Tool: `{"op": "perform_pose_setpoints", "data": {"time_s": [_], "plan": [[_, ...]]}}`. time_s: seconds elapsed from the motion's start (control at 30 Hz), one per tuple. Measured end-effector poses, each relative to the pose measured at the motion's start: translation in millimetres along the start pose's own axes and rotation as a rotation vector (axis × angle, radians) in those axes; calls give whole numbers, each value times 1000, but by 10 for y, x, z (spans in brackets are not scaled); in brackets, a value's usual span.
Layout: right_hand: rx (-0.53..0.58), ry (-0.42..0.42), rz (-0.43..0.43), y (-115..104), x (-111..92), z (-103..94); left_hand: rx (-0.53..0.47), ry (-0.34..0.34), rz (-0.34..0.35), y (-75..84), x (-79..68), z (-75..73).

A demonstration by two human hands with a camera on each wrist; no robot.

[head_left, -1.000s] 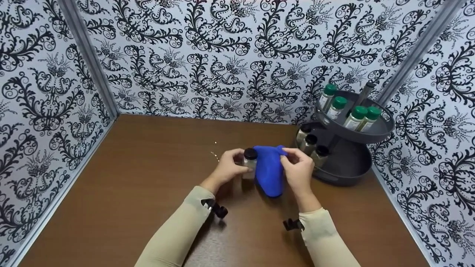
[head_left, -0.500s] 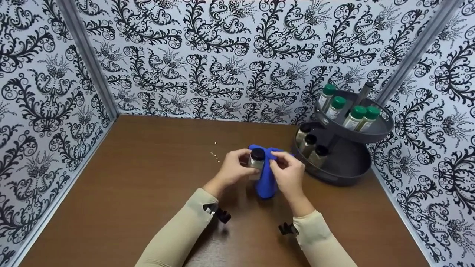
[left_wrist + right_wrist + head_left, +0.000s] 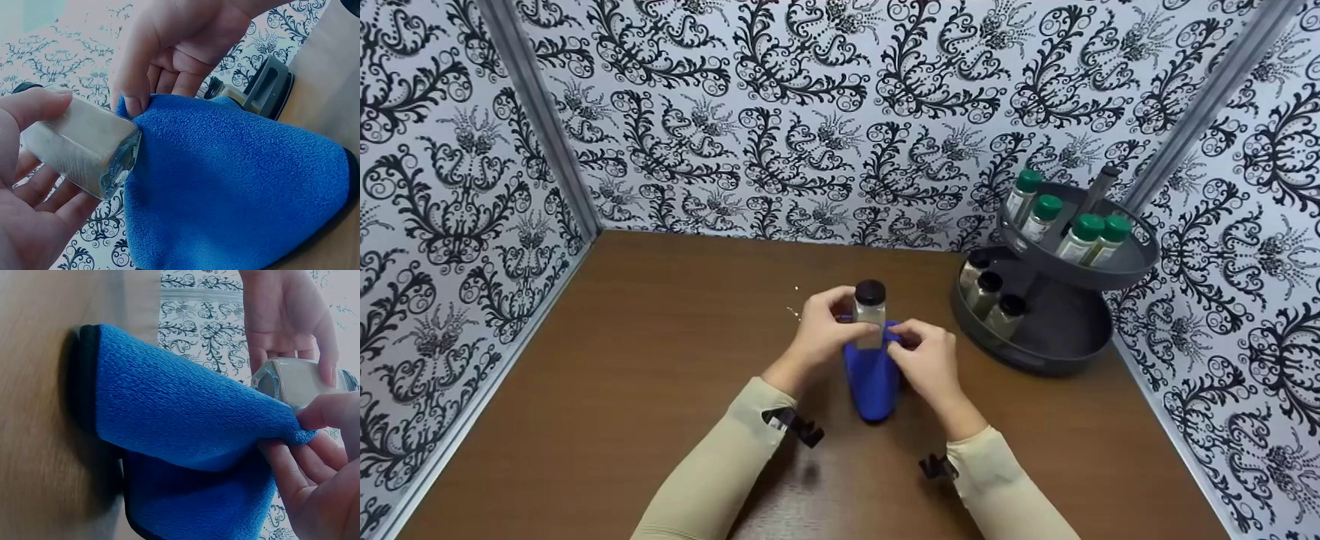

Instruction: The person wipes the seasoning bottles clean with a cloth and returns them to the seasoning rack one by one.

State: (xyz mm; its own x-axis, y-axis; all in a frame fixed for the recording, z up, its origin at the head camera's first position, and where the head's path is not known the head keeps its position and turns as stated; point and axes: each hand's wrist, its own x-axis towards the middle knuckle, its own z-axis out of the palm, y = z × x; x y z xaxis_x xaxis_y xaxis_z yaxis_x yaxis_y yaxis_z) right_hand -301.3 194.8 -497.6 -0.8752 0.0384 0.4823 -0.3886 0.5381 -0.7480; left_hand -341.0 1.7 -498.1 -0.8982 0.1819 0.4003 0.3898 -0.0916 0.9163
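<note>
My left hand [image 3: 819,336] holds a clear square-sided spice jar [image 3: 870,311] with a black cap and pale contents, thumb on one side and fingers on the other. The jar stands upright in the head view. A fuzzy blue cleaning cloth [image 3: 873,382] with dark edging hangs from my right hand [image 3: 928,361], which pinches its upper corner between thumb and fingers. In the left wrist view, the cloth [image 3: 236,180] hangs right at the bottom of the jar [image 3: 84,138]. Its folds drape down in the right wrist view, where the jar's base [image 3: 267,382] shows just beyond the cloth.
At the right stands a dark two-tier round rack [image 3: 1039,367]. Several green-capped jars [image 3: 1042,217] occupy its upper tier, and black-capped jars [image 3: 1003,319] its lower one. Small pale crumbs [image 3: 793,311] lie on the brown table [image 3: 675,322]. Patterned walls [image 3: 780,127] enclose the table.
My right hand has moved left with the cloth, which now hangs behind and below the jar. The left hand has raised the jar slightly.
</note>
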Motion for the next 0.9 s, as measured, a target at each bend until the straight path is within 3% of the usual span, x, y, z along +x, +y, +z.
{"op": "perform_pose_setpoints", "data": {"time_s": [0.27,0.47,0.6,0.9], "plan": [[161,85,-1,-61,-2,-16,33,-17,-12,-26,-40,46],[302,213,-57,-156,20,-116,71,-61,0,-55,-63,100],[395,253,-110,-200,51,-209,68,-105,5,-77,-83,151],[372,231,-101,-136,49,-210,103,-97,7,-66,-82,197]]}}
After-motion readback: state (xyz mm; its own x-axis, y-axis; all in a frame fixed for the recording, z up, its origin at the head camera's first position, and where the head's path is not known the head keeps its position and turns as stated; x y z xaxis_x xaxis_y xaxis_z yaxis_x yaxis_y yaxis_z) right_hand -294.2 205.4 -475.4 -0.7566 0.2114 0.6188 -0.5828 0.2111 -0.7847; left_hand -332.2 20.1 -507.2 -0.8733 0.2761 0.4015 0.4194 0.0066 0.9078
